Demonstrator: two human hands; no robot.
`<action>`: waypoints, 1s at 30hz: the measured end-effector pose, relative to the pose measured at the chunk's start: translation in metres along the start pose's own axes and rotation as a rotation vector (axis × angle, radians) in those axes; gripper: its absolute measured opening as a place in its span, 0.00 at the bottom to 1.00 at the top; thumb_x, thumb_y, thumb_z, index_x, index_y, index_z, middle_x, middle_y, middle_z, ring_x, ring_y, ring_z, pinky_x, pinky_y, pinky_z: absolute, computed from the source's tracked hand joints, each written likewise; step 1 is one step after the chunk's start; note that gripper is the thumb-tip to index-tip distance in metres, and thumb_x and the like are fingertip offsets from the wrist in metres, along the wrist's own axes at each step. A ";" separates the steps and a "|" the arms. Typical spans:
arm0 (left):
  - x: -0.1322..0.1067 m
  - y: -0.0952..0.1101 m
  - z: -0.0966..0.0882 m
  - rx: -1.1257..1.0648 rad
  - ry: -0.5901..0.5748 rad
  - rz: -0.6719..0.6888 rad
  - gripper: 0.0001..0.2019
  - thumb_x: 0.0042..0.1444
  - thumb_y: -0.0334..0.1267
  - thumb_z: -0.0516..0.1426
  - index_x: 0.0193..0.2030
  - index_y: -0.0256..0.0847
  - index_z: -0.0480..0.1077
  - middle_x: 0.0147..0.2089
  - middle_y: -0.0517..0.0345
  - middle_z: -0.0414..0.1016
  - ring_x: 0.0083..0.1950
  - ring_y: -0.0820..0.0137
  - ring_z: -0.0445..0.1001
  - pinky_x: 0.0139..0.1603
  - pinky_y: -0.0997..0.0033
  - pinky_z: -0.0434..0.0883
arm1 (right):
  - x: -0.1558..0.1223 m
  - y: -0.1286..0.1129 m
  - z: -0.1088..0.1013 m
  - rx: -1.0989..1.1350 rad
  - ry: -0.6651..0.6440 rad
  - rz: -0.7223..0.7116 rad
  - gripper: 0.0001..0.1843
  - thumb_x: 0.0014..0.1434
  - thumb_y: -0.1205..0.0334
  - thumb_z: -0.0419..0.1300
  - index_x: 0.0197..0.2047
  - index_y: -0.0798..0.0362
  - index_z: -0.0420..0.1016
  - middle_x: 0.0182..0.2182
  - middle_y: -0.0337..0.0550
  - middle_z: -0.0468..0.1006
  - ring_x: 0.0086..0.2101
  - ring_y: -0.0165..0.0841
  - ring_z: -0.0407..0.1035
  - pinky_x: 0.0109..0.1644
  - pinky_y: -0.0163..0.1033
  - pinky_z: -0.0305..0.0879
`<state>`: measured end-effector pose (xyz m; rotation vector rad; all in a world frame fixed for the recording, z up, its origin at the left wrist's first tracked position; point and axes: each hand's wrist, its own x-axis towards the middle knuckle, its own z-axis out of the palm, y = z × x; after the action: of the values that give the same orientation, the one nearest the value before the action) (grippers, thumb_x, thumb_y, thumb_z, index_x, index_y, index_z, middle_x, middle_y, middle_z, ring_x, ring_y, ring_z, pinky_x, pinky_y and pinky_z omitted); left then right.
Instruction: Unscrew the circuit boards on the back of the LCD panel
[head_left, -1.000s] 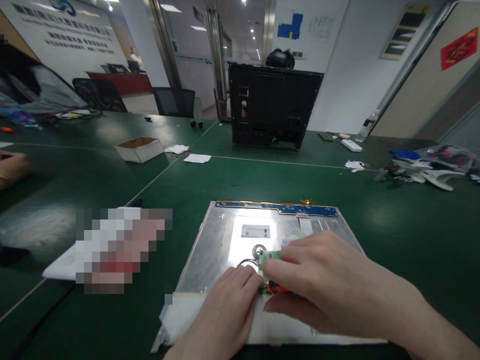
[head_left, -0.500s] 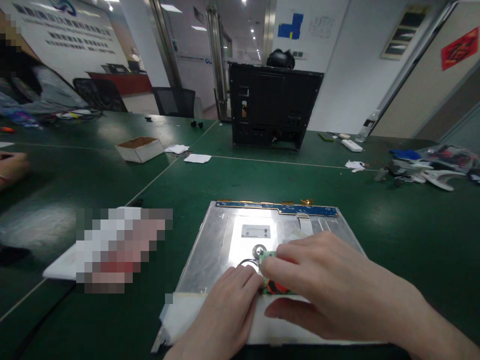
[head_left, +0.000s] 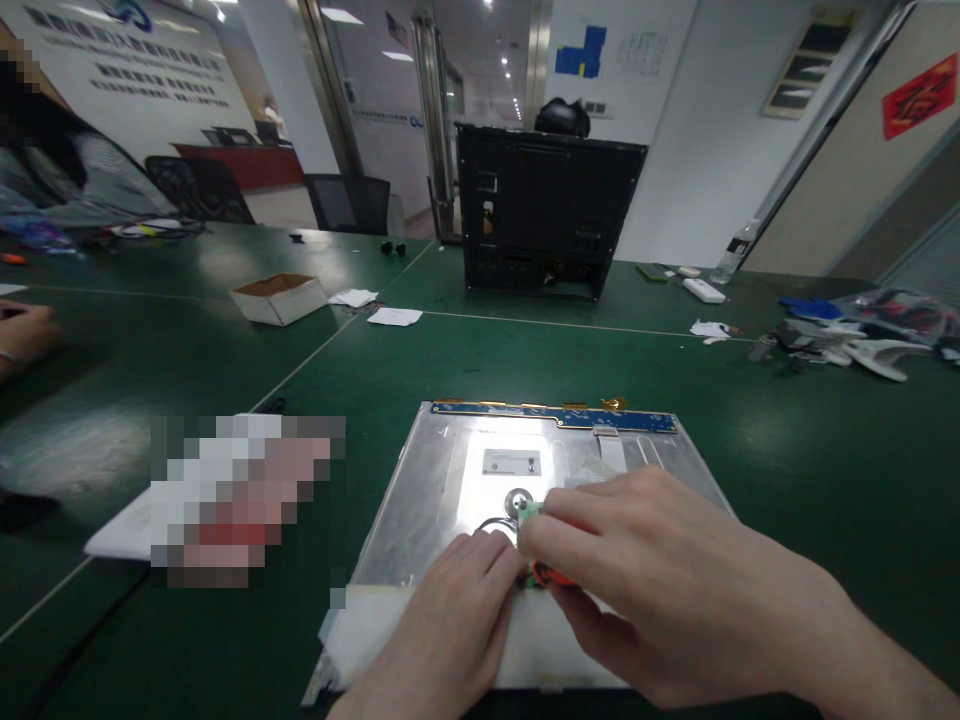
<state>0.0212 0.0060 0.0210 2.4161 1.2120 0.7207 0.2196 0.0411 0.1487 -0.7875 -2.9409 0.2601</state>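
Note:
A silver display panel (head_left: 420,510) lies face down on the table, with a blue circuit strip (head_left: 510,411) along its far edge. Over its lower middle is a small green circuit board (head_left: 529,513) carrying red-orange round parts (head_left: 551,574). My right hand (head_left: 652,580) covers most of this board, thumb below and fingers above, closed on it. At the board's left edge, my left hand (head_left: 457,600) has its fingers curled together; what its fingertips pinch is hidden. A thin dark cable (head_left: 495,522) loops just above those fingertips.
A black monitor housing (head_left: 547,215) stands upright at the back. Further left are an open cardboard box (head_left: 277,300) and paper slips (head_left: 395,317). A white item (head_left: 124,525), partly blurred out, lies left of the panel. Another person's hand (head_left: 26,335) rests at the far left.
My right thumb has moved up toward the fingers, closing on the circuit board's lower edge and covering more of the red-orange parts. My left hand has stayed nearly still.

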 end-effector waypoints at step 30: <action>-0.002 -0.003 0.003 -0.039 0.027 0.025 0.15 0.55 0.25 0.48 0.45 0.42 0.68 0.41 0.52 0.76 0.41 0.58 0.74 0.40 0.57 0.74 | 0.002 0.004 0.002 -0.076 0.043 -0.020 0.11 0.68 0.53 0.54 0.36 0.48 0.63 0.26 0.33 0.70 0.23 0.30 0.55 0.26 0.39 0.39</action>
<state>0.0200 0.0063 0.0165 2.4013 1.1697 0.7790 0.2202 0.0455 0.1464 -0.7617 -2.9322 0.1298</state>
